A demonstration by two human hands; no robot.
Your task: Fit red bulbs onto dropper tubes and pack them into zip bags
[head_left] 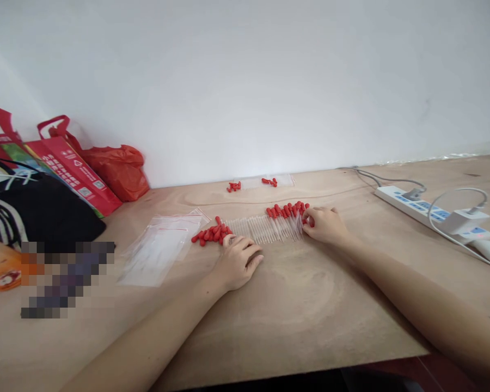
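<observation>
The work stands partway, as far as one can judge: in the row of clear slender tubes (259,230) across the middle of the worktop (310,316), those toward the right end have fitted red bulbs (288,210) at their far ends, while the stretch toward the left looks bare. A heap of loose red bulbs (212,234) lies at the row's left end, so a good share of the joining appears left to do. The right hand (324,224) is at the row's right end, thumb and fingers drawn together and pinching what looks like a red bulb there. The left hand (240,262) lies just beside the loose heap and the near side of the bare tubes, its fingers curled; whether it grips anything cannot be told. Farther back, near the wall, a smaller group has red bulbs at two spots with faint clear tubes between, beside or on a clear bag (286,179); too small to tell if that group is finished. To the left, flat clear zip bags (159,250) overlap on the worktop, and no tubes can be made out in them.
</observation>
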